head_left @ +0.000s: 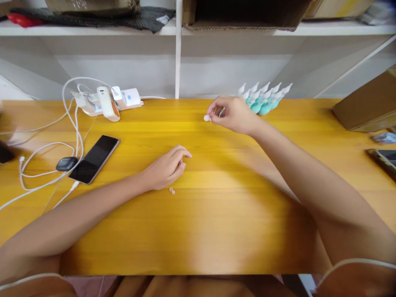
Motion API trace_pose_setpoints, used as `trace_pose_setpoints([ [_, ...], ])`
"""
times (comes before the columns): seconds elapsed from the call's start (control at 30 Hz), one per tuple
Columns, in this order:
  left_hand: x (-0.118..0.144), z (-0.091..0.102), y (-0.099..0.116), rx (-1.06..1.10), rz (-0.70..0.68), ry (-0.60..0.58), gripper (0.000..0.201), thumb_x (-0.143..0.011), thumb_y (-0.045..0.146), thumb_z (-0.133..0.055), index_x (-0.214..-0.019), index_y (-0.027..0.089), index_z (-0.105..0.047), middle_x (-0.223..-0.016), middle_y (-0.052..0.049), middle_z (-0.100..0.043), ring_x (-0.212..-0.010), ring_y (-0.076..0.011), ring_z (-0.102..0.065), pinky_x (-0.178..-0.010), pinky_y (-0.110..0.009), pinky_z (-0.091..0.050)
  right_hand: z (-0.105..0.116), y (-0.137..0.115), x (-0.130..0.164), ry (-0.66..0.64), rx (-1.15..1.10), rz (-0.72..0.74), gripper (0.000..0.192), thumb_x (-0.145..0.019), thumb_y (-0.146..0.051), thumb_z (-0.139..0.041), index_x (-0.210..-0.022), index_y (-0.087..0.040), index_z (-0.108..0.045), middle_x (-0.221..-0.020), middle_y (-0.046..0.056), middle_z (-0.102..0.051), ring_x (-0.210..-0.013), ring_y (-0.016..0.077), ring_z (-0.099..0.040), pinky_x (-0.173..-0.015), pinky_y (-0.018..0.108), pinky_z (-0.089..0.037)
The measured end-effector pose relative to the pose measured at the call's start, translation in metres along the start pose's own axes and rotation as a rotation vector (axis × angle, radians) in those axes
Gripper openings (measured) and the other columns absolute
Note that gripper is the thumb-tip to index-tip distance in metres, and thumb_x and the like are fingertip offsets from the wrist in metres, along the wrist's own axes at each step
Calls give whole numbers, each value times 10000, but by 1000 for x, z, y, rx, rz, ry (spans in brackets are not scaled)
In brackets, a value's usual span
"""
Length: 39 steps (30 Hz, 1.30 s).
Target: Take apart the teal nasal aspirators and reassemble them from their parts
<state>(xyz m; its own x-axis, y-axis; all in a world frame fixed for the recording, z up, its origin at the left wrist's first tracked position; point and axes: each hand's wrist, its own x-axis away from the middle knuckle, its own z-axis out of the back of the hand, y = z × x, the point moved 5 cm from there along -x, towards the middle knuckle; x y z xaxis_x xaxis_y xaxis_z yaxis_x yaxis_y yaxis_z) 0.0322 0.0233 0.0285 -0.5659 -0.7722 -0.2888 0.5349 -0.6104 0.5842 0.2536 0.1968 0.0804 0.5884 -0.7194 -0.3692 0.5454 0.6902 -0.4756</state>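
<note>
- Nearest the camera are my brown clothes (182, 286), with the pale-edged right sleeve (359, 278) and left sleeve (37, 286) in the bottom corners, just below the near edge of the wooden table (216, 231).
- My right hand (235, 113) reaches toward the far side, thumb and fingertips pinched together on a small white piece (207, 118), which sits at the very ends of my fingers.
- A thin green bit (222, 111) shows in the loop between my fingers; I cannot tell if it belongs to that piece.
- Just behind that hand, near the back edge, a cluster of teal-and-white bottles (264, 108) stands with pointed white tips upward, partly covered by my hand.
- My left hand (167, 169) lies over the middle of the tabletop, fingers loosely bent, thumb and forefinger a little apart.
- Two small pale rings (172, 191) lie side by side near that wrist.
- Farther left, a dark phone (95, 159) lies flat with a white cable at its near end, beside a black mouse (67, 163).
- At the far left is a white power strip (130, 97); at the far right, a cardboard box (368, 101).
</note>
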Motion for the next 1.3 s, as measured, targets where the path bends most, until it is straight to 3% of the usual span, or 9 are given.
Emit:
trace_pose_setpoints([
  [0.13,-4,5,-7,60,72,18,184,-981,101,-477,-1077,200,-600,-1025,-50,-639,-869,-188,-621,-819,-340,-511,-41,-36,49,-187,-206,121,84,-895,-198,-669,-956,-168,-718,-951,56,-719,-795,148,-657,-796,284,-521],
  [0.3,-7,3,-6,95,86,-120,150,-915,95,-497,-916,204,-601,-854,6,-611,-738,-159,-538,-741,-310,-432,-72,-59,88,-199,-124,141,56,-916,-181,-637,-948,-178,-592,-985,45,-599,-753,122,-534,-723,259,-430],
  [0.53,0,18,9,21,5,-514,195,-794,134,-755,-947,228,-678,-940,1,-657,-919,-214,-602,-823,-315,-473,-74,-51,79,-235,22,74,240,-1113,-390,-535,-967,-201,-511,-1025,74,-621,-800,167,-501,-765,308,-376],
  [0.67,7,34,10,65,-42,-613,329,-791,113,-849,-1054,272,-734,-1082,14,-684,-1035,-212,-635,-907,-293,-491,-79,-52,73,-281,170,-15,279,-1149,-463,-554,-1114,-187,-582,-1161,107,-707,-844,192,-601,-721,308,-338],
  [0.87,4,29,6,52,-9,-691,107,-896,220,-876,-961,272,-808,-1007,-8,-664,-994,-210,-636,-891,-289,-485,-82,-57,70,-367,277,-146,411,-1186,-559,-462,-1251,-183,-614,-1117,116,-789,-891,254,-705,-681,329,-266],
  [1.03,1,29,7,20,-7,-651,70,-917,247,-845,-892,233,-782,-942,-17,-655,-925,-197,-629,-838,-289,-493,-82,-56,73,-327,144,-256,300,-1199,-399,-426,-1267,-179,-618,-1000,90,-787,-815,216,-674,-710,315,-317],
  [1.17,-2,27,6,136,-24,-576,95,-849,143,-778,-894,213,-730,-912,-4,-699,-843,-164,-644,-795,-279,-525,-87,-63,76,-107,-447,-343,234,-1133,-364,-469,-1047,-190,-599,-873,24,-682,-756,148,-594,-731,270,-414],
  [1.23,-5,22,4,277,15,-416,113,-837,109,-719,-896,205,-710,-903,-4,-721,-790,-141,-656,-762,-267,-550,-96,-68,78,-39,-792,-411,258,-1088,-430,-498,-999,-197,-567,-792,-15,-575,-632,117,-474,-629,252,-374],
  [1.3,-6,21,-2,451,96,-64,50,-879,153,-711,-898,195,-695,-875,-17,-716,-755,-135,-661,-711,-259,-573,-106,-76,81,-27,-1067,-476,306,-1028,-512,-572,-994,-209,-543,-736,-55,-474,-547,93,-328,-537,240,-275],
])
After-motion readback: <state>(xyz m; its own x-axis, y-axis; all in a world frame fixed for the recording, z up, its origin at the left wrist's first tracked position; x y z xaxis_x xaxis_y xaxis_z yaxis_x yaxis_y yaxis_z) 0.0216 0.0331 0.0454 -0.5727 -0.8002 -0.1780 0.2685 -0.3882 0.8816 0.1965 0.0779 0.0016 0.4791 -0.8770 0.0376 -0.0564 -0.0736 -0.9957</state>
